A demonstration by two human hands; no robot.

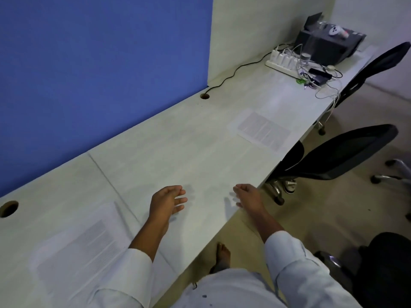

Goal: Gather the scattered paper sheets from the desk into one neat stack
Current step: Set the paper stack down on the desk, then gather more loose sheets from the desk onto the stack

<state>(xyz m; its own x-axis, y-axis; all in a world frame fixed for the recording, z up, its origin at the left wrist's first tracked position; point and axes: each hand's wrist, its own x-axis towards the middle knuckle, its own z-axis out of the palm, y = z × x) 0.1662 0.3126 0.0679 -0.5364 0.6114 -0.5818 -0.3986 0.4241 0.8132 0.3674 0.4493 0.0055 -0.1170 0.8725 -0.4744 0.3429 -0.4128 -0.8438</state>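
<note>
A pale desk runs along a blue partition — one printed sheet lies far right, more sheets near left — while the left hand and right hand hover between, fingers relaxed, holding nothing.

I am finding no text that I can read. Dense print is showing on the far sheet at two o'clock and the near sheet at eight o'clock, all too blurred. The box at one o'clock is bearing an illegible white mark.
</note>
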